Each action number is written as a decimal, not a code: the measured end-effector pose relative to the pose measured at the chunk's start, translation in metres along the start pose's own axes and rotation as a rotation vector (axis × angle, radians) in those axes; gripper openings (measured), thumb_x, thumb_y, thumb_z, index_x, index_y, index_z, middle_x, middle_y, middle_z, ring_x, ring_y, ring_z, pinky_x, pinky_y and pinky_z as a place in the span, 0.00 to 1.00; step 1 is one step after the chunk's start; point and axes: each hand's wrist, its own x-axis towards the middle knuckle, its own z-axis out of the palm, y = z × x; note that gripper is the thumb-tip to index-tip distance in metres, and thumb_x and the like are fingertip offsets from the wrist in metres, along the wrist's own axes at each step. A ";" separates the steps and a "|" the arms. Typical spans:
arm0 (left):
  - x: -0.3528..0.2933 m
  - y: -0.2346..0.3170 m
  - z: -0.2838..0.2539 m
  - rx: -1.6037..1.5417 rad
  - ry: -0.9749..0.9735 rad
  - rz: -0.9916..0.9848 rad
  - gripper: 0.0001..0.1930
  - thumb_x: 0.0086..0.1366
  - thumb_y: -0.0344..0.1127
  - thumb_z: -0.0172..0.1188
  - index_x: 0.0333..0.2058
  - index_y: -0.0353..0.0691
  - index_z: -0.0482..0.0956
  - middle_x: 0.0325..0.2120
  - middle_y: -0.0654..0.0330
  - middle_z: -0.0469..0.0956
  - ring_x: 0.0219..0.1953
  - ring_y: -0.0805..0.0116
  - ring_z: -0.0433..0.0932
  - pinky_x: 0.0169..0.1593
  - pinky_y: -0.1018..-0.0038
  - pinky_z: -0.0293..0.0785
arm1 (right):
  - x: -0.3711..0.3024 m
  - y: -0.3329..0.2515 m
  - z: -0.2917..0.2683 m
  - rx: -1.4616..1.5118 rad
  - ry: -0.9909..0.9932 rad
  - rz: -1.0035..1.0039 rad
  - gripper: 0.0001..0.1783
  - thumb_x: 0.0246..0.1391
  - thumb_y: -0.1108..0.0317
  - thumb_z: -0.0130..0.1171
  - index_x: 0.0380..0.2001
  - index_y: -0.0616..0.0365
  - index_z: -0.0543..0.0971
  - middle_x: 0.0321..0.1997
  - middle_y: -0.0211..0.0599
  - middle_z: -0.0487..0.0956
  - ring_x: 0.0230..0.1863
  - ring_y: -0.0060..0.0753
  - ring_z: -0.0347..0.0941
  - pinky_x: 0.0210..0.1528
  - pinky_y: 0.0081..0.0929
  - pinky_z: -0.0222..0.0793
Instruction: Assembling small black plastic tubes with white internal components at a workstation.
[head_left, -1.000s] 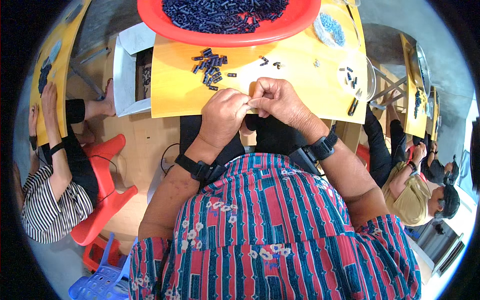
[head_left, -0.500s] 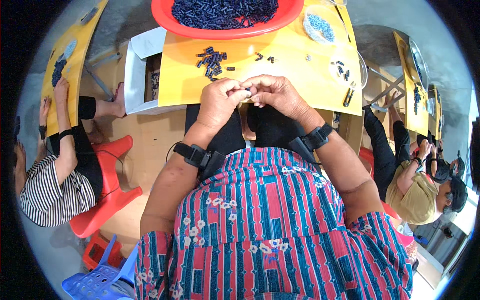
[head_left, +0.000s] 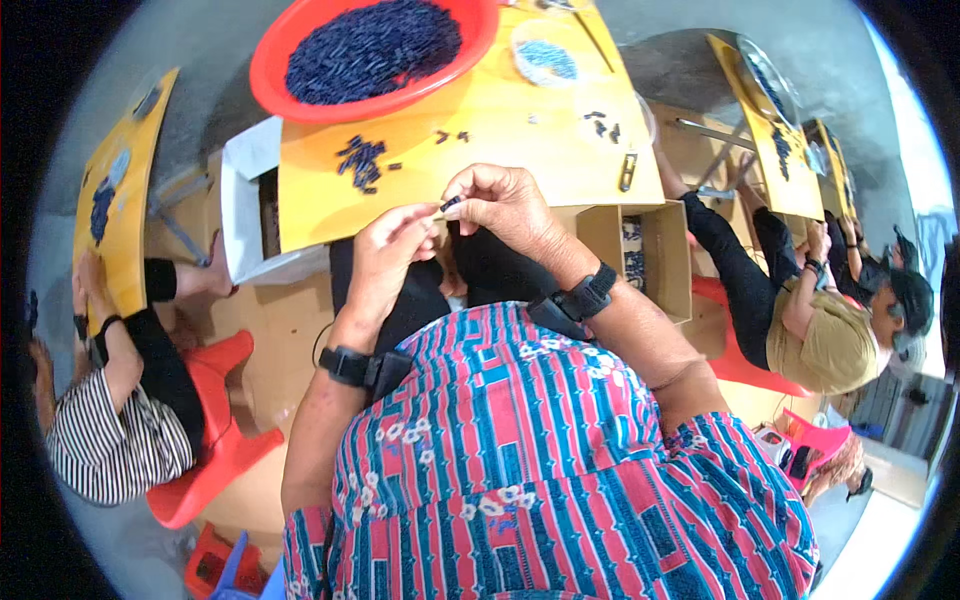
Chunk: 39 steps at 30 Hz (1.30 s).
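Over the near edge of the yellow table [head_left: 560,170], my hands meet at the fingertips. A small dark tubular piece [head_left: 451,203] is pinched between the thumb and forefinger of my right hand [head_left: 505,208]. My left hand [head_left: 388,252] is closed in a pinch right at the other end of that piece; whatever its fingertips hold is too small to make out. Just beyond my left hand lies a loose pile of dark blue pieces [head_left: 362,165]. Two small dark bits [head_left: 442,137] lie ahead of my hands.
A red basin [head_left: 262,75] heaped with dark pieces stands at the table's far left. Further right are a clear tub [head_left: 548,62] of light-blue bits, several dark pieces [head_left: 602,126] and a black cutter-like tool [head_left: 628,172]. Open cardboard boxes [head_left: 248,205] flank the table. Co-workers sit both sides.
The view has swung, so the table and basin appear further left. My fingertips, bunched together before, are now more spread, and the dark piece shows between them.
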 end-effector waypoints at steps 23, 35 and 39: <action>-0.008 -0.022 -0.042 0.629 0.064 0.347 0.05 0.56 0.25 0.62 0.33 0.38 0.82 0.28 0.61 0.80 0.27 0.76 0.77 0.33 0.80 0.72 | 0.033 0.012 -0.036 -0.741 0.307 -0.266 0.07 0.47 0.73 0.63 0.32 0.58 0.82 0.32 0.41 0.81 0.31 0.34 0.79 0.35 0.27 0.74; -0.013 -0.017 -0.032 0.689 0.048 0.338 0.04 0.55 0.25 0.62 0.32 0.37 0.82 0.26 0.60 0.79 0.25 0.75 0.76 0.31 0.80 0.72 | 0.079 0.025 0.022 -1.141 0.196 -0.277 0.08 0.45 0.63 0.61 0.29 0.52 0.82 0.30 0.41 0.77 0.33 0.47 0.77 0.37 0.41 0.73; -0.014 -0.013 -0.030 0.676 0.031 0.322 0.04 0.55 0.25 0.63 0.31 0.37 0.82 0.26 0.60 0.79 0.25 0.75 0.76 0.31 0.80 0.72 | 0.071 0.027 0.022 -1.209 0.183 -0.280 0.06 0.47 0.66 0.58 0.30 0.52 0.79 0.32 0.40 0.75 0.31 0.47 0.77 0.35 0.42 0.73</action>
